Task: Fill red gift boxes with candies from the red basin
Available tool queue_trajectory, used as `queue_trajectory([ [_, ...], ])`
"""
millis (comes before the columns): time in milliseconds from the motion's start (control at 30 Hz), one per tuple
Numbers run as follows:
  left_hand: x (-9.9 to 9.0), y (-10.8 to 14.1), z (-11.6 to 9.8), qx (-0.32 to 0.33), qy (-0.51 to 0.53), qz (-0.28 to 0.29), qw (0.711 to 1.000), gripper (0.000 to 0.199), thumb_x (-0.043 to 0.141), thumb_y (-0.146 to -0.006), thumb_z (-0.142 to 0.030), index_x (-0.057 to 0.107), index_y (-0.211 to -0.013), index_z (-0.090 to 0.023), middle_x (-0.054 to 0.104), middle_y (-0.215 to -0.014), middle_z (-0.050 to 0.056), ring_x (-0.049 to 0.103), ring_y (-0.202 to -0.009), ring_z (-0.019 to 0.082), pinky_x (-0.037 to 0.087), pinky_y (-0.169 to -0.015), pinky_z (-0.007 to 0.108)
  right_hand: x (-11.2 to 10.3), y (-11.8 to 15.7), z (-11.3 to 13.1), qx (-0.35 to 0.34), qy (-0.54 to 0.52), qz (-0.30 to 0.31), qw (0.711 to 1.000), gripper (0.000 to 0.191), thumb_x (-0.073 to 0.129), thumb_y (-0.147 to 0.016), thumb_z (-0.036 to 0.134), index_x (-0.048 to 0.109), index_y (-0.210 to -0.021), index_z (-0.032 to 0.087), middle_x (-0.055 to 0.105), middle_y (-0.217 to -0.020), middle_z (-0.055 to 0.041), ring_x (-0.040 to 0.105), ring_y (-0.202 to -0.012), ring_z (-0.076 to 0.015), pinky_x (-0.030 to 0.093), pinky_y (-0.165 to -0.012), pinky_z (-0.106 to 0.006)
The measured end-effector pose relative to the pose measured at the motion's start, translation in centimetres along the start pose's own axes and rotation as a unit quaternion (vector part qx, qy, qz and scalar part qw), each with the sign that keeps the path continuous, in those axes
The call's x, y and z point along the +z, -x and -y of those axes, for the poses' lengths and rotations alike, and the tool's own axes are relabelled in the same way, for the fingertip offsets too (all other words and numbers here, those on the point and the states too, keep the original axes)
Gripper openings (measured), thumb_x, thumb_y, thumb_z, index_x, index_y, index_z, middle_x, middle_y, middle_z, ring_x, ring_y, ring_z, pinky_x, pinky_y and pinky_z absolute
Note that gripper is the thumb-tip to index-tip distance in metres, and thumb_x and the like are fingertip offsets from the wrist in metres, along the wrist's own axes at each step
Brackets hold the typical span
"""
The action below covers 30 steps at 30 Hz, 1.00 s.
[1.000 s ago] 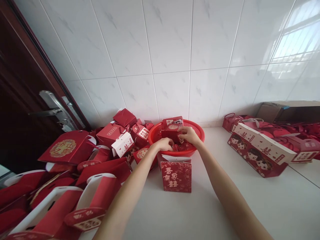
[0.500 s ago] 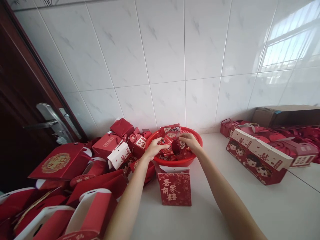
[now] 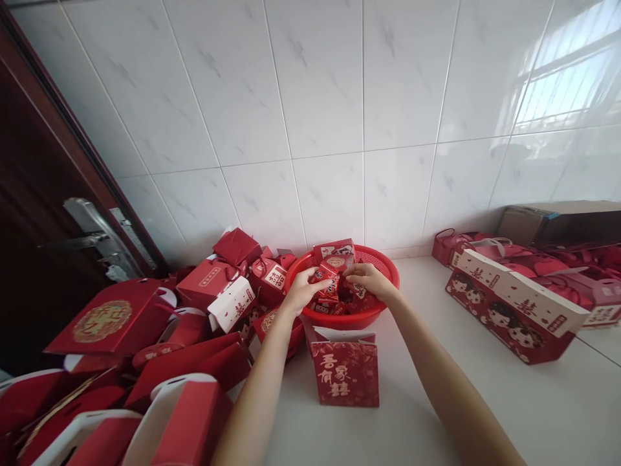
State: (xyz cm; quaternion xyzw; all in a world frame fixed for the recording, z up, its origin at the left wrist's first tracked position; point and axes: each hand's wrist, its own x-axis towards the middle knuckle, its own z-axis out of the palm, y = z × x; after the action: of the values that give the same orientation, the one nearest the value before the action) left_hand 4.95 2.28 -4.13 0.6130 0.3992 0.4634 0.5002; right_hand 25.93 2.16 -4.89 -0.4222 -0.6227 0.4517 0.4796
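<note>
Over the red plastic basket [image 3: 391, 272], my left hand [image 3: 297, 294] pinches a small red wrapped packet [image 3: 330, 288] with light lettering between thumb and fingers. My right hand [image 3: 372, 281] is at the basket's right side with its fingers drawn together; whatever they grip is mostly hidden among the red wrappers. Several red packets and small boxes lie inside the basket, and a red box [image 3: 334, 249] leans at its back. Directly in front of the basket stands a red gift box [image 3: 345, 375] with white characters, its top flaps raised.
Red gift boxes [image 3: 111, 317] are heaped on the left, some with open tops. To the right stands a long red-and-cream box [image 3: 514, 310] with cartoon figures. Behind it are more red boxes and a brown carton [image 3: 528, 223]. A tiled wall [image 3: 325, 116] closes off the back.
The view has shifted slightly, so the basket and front box appear a little further right. In my left hand the packet's lettered face shows more plainly. My right hand stays at the basket's right side.
</note>
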Motion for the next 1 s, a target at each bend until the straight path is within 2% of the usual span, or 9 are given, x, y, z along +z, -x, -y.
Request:
queue_trajectory([
  [167,-0.1,-0.2,0.3,0.016,-0.011,-0.007,1.000,0.051,0.087,-0.060,-0.039,0.073,-0.102,-0.015,0.077,-0.108,0.010,0.070,-0.101,0.028,0.052,-0.094,0.042,0.1,0.2,0.4,0.029,-0.015,0.019,0.999,0.016,0.067,-0.069,0.015,0.074,-0.084,0.018,0.071,-0.071,-0.0004,0.064,-0.067,-0.0147,0.052,-0.064,-0.026],
  [367,0.4,-0.1,0.0,0.052,-0.073,-0.057,0.994,0.042,0.087,-0.061,-0.036,0.075,-0.097,-0.017,0.077,-0.102,0.008,0.071,-0.097,0.028,0.055,-0.091,0.039,-0.1,0.4,0.6,0.040,-0.077,0.015,0.996,0.029,0.067,-0.064,0.011,0.074,-0.092,0.018,0.070,-0.065,0.0020,0.061,-0.058,-0.0122,0.050,-0.057,-0.023],
  [433,0.6,-0.1,0.0,0.057,-0.093,-0.041,0.993,0.045,0.086,-0.064,-0.040,0.075,-0.101,-0.017,0.077,-0.100,0.007,0.072,-0.086,0.026,0.057,-0.083,0.037,-0.2,0.4,0.6,0.039,-0.128,0.014,0.991,0.029,0.073,-0.062,0.014,0.074,-0.091,0.018,0.073,-0.071,-0.0003,0.064,-0.061,-0.0133,0.052,-0.059,-0.024],
  [500,0.7,-0.1,0.1,0.039,-0.108,-0.023,0.993,0.056,0.083,-0.068,-0.046,0.072,-0.115,-0.016,0.076,-0.097,0.007,0.071,-0.068,0.022,0.057,-0.068,0.034,-0.2,0.3,0.7,0.039,-0.165,0.013,0.985,0.026,0.078,-0.060,0.015,0.074,-0.086,0.017,0.075,-0.076,-0.0023,0.066,-0.066,-0.0145,0.054,-0.061,-0.024],
  [600,0.7,0.0,0.3,0.025,-0.142,-0.033,0.989,0.070,0.080,-0.072,-0.048,0.063,-0.133,-0.017,0.076,-0.094,0.007,0.065,-0.052,0.018,0.054,-0.057,0.033,-0.1,0.3,0.7,0.042,-0.174,0.022,0.984,0.021,0.081,-0.060,0.017,0.075,-0.080,0.017,0.074,-0.074,-0.0015,0.066,-0.068,-0.0141,0.054,-0.058,-0.022],
  [667,0.8,0.0,0.3,0.059,-0.153,-0.044,0.985,0.063,0.079,-0.073,-0.042,0.066,-0.130,-0.018,0.076,-0.102,0.007,0.069,-0.064,0.020,0.057,-0.067,0.034,-0.1,0.4,0.8,0.048,-0.169,0.035,0.984,0.019,0.081,-0.064,0.019,0.075,-0.082,0.017,0.072,-0.072,-0.0005,0.066,-0.066,-0.0131,0.053,-0.055,-0.020],
  [733,0.9,0.0,0.3,0.112,-0.151,-0.026,0.982,0.046,0.077,-0.073,-0.032,0.073,-0.118,-0.020,0.075,-0.112,0.008,0.072,-0.091,0.025,0.057,-0.087,0.036,-0.1,0.5,0.8,0.053,-0.170,0.052,0.983,0.021,0.080,-0.068,0.020,0.076,-0.088,0.018,0.072,-0.073,-0.0004,0.065,-0.064,-0.0127,0.054,-0.055,-0.020],
  [833,1.2,-0.1,0.1,0.156,-0.139,0.003,0.978,0.034,0.071,-0.071,-0.019,0.078,-0.105,-0.021,0.071,-0.123,0.008,0.061,-0.122,0.027,0.046,-0.108,0.039,0.0,0.5,1.0,0.071,-0.177,0.055,0.980,0.020,0.076,-0.075,0.022,0.075,-0.094,0.018,0.073,-0.077,-0.0017,0.066,-0.060,-0.0138,0.056,-0.052,-0.023],
  [1000,1.7,-0.1,0.1,0.143,-0.125,0.037,0.981,0.030,0.066,-0.080,-0.026,0.077,-0.107,-0.019,0.064,-0.137,0.010,0.053,-0.134,0.028,0.040,-0.115,0.042,0.0,0.6,1.4,0.090,-0.211,0.047,0.972,0.027,0.072,-0.084,0.037,0.074,-0.102,0.016,0.074,-0.094,-0.0084,0.067,-0.061,-0.0154,0.058,-0.045,-0.026],
])
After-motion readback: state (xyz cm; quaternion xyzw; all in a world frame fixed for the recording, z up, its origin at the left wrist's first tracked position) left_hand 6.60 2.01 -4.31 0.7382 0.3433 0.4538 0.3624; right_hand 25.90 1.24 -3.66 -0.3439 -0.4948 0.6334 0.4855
